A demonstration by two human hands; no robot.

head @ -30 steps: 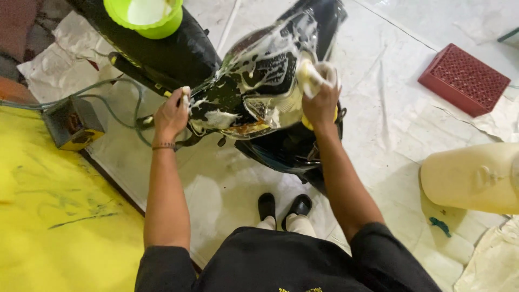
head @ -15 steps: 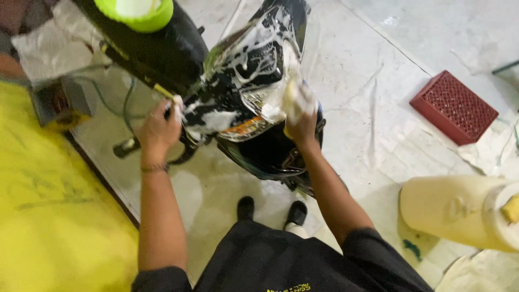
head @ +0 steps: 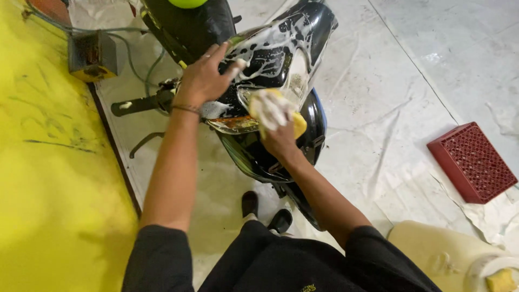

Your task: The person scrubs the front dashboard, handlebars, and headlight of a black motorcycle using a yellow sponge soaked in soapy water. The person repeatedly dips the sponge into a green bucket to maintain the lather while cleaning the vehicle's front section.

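A red crate (head: 472,162) with a fine grid face lies flat near the floor's right edge, on wet pale tiles (head: 378,81). A cream jug (head: 438,254) sits at the lower right corner, a yellow sponge scrap (head: 500,280) in its cap. A boxy rusty unit (head: 91,55) with green cables stands by the yellow mat (head: 48,162) on the left. The glossy black scooter (head: 281,48), streaked with white foam, stands at top centre. The left hand (head: 204,80) rests spread on its soapy panel, fingers loose. The right hand (head: 278,135) is clamped round a foamy yellow sponge (head: 275,111), pressed against the panel's lower edge
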